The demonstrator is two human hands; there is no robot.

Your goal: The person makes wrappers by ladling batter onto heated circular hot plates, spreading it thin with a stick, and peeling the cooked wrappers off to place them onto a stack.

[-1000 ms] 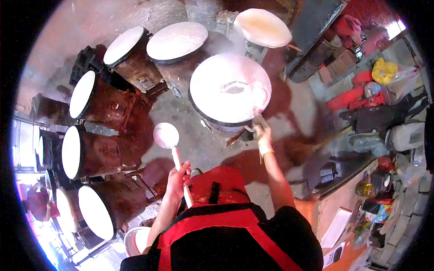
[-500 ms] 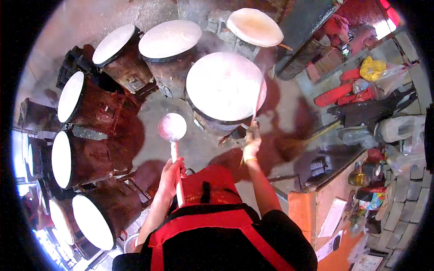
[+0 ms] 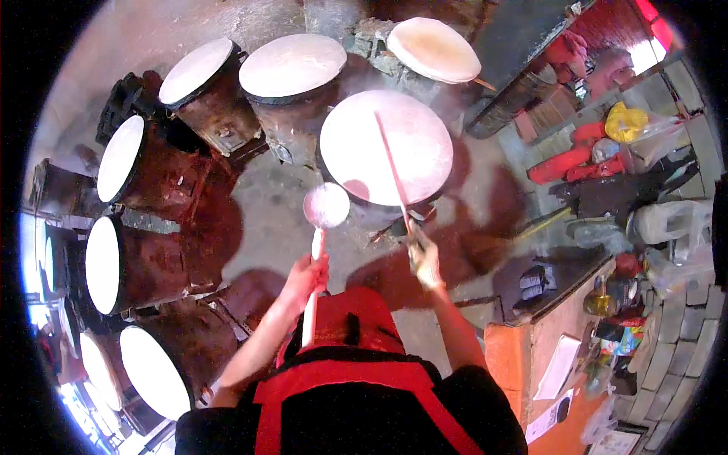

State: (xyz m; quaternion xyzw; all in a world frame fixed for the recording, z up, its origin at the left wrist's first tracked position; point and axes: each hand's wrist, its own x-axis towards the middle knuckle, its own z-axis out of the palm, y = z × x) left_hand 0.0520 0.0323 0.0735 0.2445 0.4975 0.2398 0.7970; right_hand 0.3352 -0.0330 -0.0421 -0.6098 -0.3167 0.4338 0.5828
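Note:
My left hand (image 3: 307, 277) is closed around the pale handle of a ladle (image 3: 327, 206). The ladle's round bowl is held beside the near left edge of the closest round griddle (image 3: 364, 148), and its shadow falls on the white surface. Wrapped round a long, thin stick (image 3: 390, 159), my right hand (image 3: 423, 256) is just in front of the same griddle. The stick slants across the griddle, its far end over the middle. Whether it touches the surface I cannot tell. A white layer covers the griddle, which stands on a drum-shaped stove.
More drum stoves with pale round tops, such as one griddle (image 3: 294, 64) and another (image 3: 121, 159), curve around the left and back. A browned round top (image 3: 434, 50) lies at the back. On the right are an orange counter (image 3: 506, 364), bottles and a yellow bag (image 3: 626, 121).
The ladle in my left hand has moved right, closer to the griddle. The stick in my right hand has swung left from the griddle's right edge to across its middle.

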